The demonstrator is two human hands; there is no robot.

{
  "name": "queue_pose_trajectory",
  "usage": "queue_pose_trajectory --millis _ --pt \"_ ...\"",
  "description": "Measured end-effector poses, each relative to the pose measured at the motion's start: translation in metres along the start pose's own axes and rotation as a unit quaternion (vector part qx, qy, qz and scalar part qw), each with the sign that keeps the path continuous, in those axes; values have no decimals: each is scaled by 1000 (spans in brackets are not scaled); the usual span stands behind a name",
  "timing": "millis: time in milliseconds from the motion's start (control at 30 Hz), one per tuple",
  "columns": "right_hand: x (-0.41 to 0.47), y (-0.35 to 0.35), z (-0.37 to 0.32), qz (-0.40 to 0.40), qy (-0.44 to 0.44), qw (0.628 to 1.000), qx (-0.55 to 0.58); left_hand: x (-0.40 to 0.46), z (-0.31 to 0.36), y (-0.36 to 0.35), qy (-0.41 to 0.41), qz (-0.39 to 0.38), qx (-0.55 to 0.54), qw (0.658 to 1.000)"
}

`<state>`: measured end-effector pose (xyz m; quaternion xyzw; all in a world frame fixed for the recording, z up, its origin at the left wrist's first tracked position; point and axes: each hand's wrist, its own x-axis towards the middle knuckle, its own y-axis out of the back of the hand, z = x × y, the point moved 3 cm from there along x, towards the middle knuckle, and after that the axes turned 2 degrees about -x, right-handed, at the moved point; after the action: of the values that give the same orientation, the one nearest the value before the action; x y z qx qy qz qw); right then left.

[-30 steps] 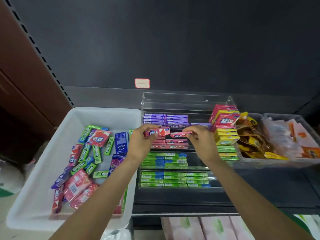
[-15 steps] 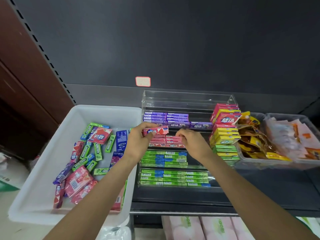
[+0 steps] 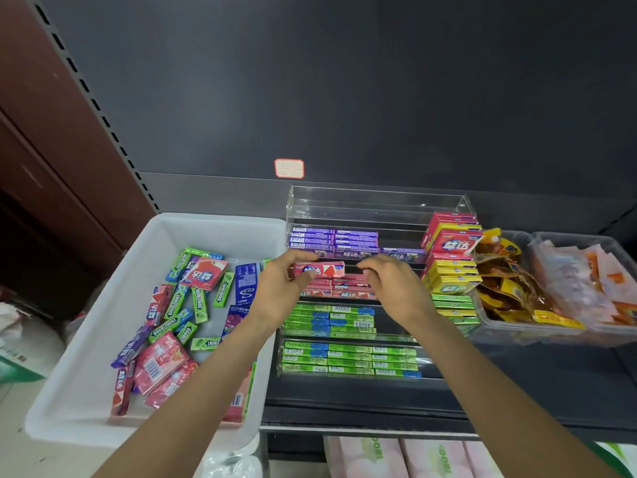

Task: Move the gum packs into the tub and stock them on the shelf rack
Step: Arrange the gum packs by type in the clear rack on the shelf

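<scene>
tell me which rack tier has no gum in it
The top tier of the clear rack is the only bare one; the tiers below hold purple, pink and green packs.

Left hand (image 3: 281,291): holds a gum pack (image 3: 322,269) over the rack (image 3: 375,208); tub (image 3: 103,339) to its left, loose packs (image 3: 162,360) inside
Right hand (image 3: 393,284): just right of that pack; boxes (image 3: 451,267) to its right; snack bin (image 3: 510,331) beyond them
</scene>
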<state>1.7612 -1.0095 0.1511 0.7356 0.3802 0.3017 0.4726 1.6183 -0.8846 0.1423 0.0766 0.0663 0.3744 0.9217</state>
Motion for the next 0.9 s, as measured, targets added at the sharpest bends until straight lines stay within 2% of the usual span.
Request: queue_pose_trajectory --millis 100,167,300,367,500,567,633,733,900 --pt "-6 11 -2 19 -6 984 178 2 4 -8 -24 -14 36 999" --pt "-9 14 -4 2 -9 970 242 4 7 -18 -41 -25 49 998" --pt "-10 19 11 46 -28 973 223 6 12 -31 -39 -16 81 996" --pt "-12 21 23 75 -53 972 218 6 10 -29 -66 -11 171 983" --pt "-13 18 35 113 -74 978 159 5 3 -27 -143 -60 441 884" --pt "-12 14 34 121 -77 981 130 5 0 -29 -162 -80 512 840" --pt "-11 9 31 125 -74 983 111 5 -2 -31 -172 -93 551 811" --pt "-9 0 26 132 -65 986 79 5 -5 -30 -168 -103 574 795" --pt "-10 -8 18 110 -47 992 29 3 -7 -26 -165 -131 569 795"
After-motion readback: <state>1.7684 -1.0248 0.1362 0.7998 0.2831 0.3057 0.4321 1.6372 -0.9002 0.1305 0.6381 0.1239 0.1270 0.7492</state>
